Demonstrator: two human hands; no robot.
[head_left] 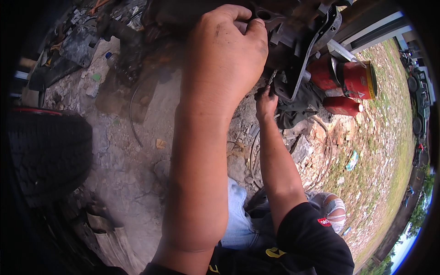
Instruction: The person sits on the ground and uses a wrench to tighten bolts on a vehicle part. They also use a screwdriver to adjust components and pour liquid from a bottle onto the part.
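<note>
Evidently the work in hand takes both hands at a dark metal vehicle assembly [279,51], which fills the top of the view just right of centre, with a curved, holed flange [327,32] along its right side. The left hand [231,46] is up against it, back toward the camera, thumb and forefinger bent and close together beside an opening in the metal; whether they pinch anything I cannot tell, as the other fingers are hidden. Lower down, the right hand [266,101] is closed around a slim metal tool [273,77] pointing up at the flange's lower end; its exact kind and whether it touches the metal are unclear.

I judge this step to be steadying or feeling above while working below. The next move calls for seating the tool squarely and keeping the left fingers out of pinch points.

Dark cloth [300,106] lies just beyond the right hand, near a red canister [360,81] and a red jug [341,106]. A loop of cable [329,151] rests on the stony ground; a tyre [50,153] stands at far left.
</note>
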